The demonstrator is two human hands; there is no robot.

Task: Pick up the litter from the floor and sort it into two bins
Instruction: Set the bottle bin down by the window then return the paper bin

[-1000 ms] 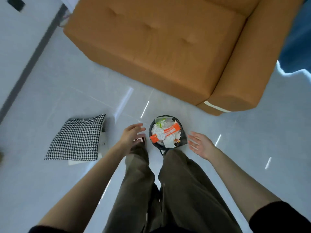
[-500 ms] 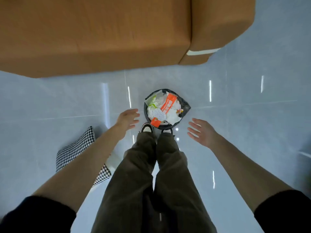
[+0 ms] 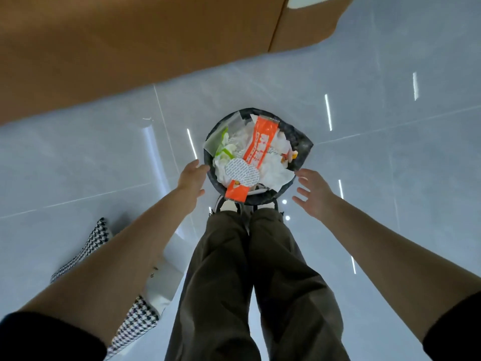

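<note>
The single head camera is looking almost straight down along the person's legs (image 3: pixel 221 282) at the floor (image 3: pixel 390 178). It is framing the bin (image 3: pixel 302 148) centrally, fairly near, with the sofa (image 3: pixel 130 48) crossing the top.

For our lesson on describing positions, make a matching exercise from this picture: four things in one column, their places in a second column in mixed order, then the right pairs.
Things
1. orange wrapper
2. checked cushion
3. sofa
4. left hand

Places
A. on the floor, lower left
B. beside the left rim of the bin
C. on top of the litter in the bin
D. along the top of the picture

Pairs: 1-C, 2-A, 3-D, 4-B
</note>
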